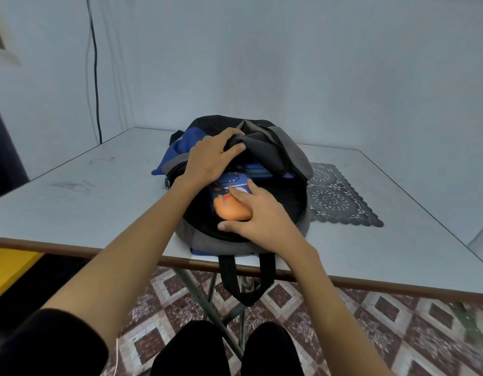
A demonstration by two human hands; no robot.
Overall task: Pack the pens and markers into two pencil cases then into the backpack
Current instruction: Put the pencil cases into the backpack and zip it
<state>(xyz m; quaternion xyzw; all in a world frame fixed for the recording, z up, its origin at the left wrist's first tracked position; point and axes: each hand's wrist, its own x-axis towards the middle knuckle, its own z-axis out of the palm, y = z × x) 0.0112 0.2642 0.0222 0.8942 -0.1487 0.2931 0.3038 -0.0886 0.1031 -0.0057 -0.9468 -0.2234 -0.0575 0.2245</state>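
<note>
- Clutches backpack flap (258,146) with left hand (210,157), palm down.
- Pinches blue-orange pencil case (231,210) with right hand (260,214), thumb below, fingers (239,195) on top, inside backpack (207,240).

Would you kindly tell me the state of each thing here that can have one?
Black, grey and blue fabric backpack: unzipped, main compartment open.
Blue and orange printed pencil case: partly inside the backpack.
Left hand: grips the backpack's top flap, lifting it.
Right hand: holds the pencil case.
</note>
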